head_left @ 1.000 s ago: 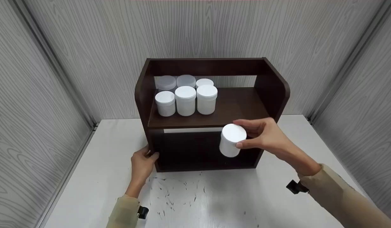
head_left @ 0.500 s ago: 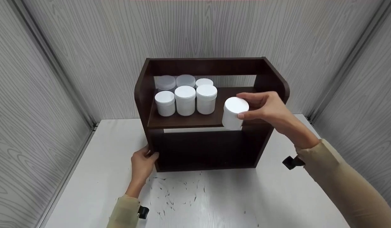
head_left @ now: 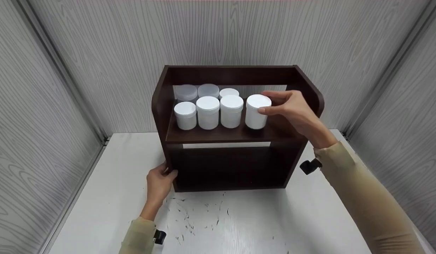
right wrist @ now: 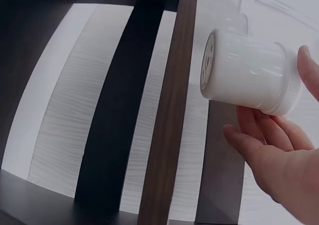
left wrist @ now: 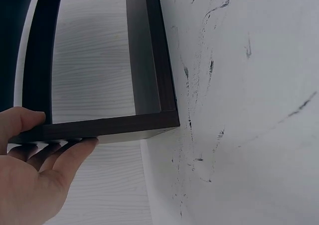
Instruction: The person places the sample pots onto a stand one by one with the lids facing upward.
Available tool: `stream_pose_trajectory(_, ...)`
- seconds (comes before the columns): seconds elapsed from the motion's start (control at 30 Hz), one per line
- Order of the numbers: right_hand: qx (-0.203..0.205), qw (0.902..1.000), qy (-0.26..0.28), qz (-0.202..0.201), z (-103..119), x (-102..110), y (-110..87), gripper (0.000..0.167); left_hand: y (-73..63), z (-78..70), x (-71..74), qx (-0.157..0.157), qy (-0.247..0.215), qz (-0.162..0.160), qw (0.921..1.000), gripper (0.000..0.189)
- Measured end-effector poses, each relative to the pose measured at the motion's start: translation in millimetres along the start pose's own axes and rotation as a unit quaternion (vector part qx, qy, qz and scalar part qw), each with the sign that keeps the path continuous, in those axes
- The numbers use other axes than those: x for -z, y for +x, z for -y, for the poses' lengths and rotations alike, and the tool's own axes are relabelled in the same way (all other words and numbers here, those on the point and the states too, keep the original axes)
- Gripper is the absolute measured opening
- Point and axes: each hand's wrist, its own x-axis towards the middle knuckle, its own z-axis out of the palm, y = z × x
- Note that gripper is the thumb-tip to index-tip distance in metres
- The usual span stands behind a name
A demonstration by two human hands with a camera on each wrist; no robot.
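My right hand (head_left: pixel 292 107) pinches a white lidded jar (head_left: pixel 256 114) by its lid, over the upper shelf and just right of the front row of jars. In the right wrist view the jar's underside shows, tipped toward the camera, near the shelf's front edge (right wrist: pixel 172 110); whether it touches the shelf I cannot tell. The left hand (head_left: pixel 159 183) grips the left side panel of the dark brown shelf unit (head_left: pixel 232 138) low down. In the left wrist view its thumb and fingers lie on either side of that panel (left wrist: pixel 109 125).
Several white jars stand on the upper shelf's left half, including a front jar (head_left: pixel 232 111) beside the held one. Translucent-lidded jars (head_left: pixel 186 92) stand behind at the left. The white table (head_left: pixel 239 218) bears dark scuffs. Grey wood-grain walls (head_left: pixel 232 31) enclose three sides.
The right hand has carried the white jar up from in front of the lower compartment to the upper shelf, beside the front row. My left hand has stayed on the side panel.
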Motion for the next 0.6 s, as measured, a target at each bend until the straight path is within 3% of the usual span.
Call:
stream_pose_trajectory(0.4,0.007,0.9983,0.045,-0.036,-7,-2,27.2,0.053,2.2,-1.7,-2.4,0.007,-0.004,-0.005,1.0000,0.051)
stream_pose_trajectory(0.6,-0.010,0.9990,0.029,-0.033,-8,-3,36.5,0.062,1.6,-1.1,-2.3,0.010,-0.003,-0.006,0.9999,0.051)
